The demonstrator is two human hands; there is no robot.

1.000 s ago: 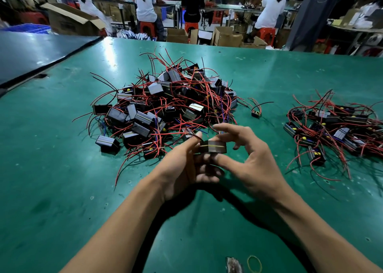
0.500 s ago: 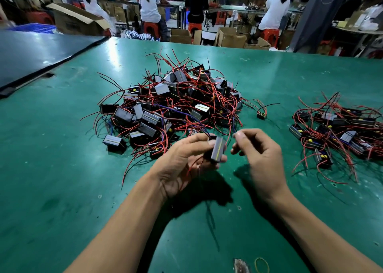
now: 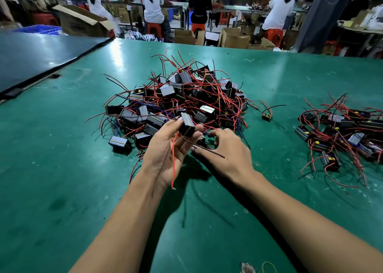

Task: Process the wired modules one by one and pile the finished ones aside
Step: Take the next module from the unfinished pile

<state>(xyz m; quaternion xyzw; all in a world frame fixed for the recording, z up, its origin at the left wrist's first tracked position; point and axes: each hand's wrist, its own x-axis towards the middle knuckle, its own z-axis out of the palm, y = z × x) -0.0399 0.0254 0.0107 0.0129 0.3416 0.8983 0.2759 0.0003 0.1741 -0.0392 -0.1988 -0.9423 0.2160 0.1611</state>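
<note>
While both forearms reach out from the near edge over the green table (image 3: 62, 169), the left hand (image 3: 165, 154) is turned palm up, wrist slightly bent. Its thumb and fingertips grip one black module (image 3: 187, 125), held on end just above the near side of the big heap (image 3: 182, 98) of wired modules in the middle of the table. A red wire (image 3: 173, 165) from that module droops down across the palm to the wrist. A thin black wire (image 3: 209, 151) trails off to the right across the thumb side of the right hand (image 3: 228, 152). That hand sits knuckles up just right of the module, its fingers curled in and its thumb and forefinger bent towards each other. Something small and dark shows at its fingertips, but I cannot tell whether it is pinching anything. Well apart on the right lies a smaller pile (image 3: 342, 131) of modules with red wires splayed out. A lone module (image 3: 267, 116) sits between the two piles. A yellow rubber band (image 3: 269, 267) lies at the near edge. On the far side, people (image 3: 153, 5) sit on red stools (image 3: 154, 27) with their backs turned.
</note>
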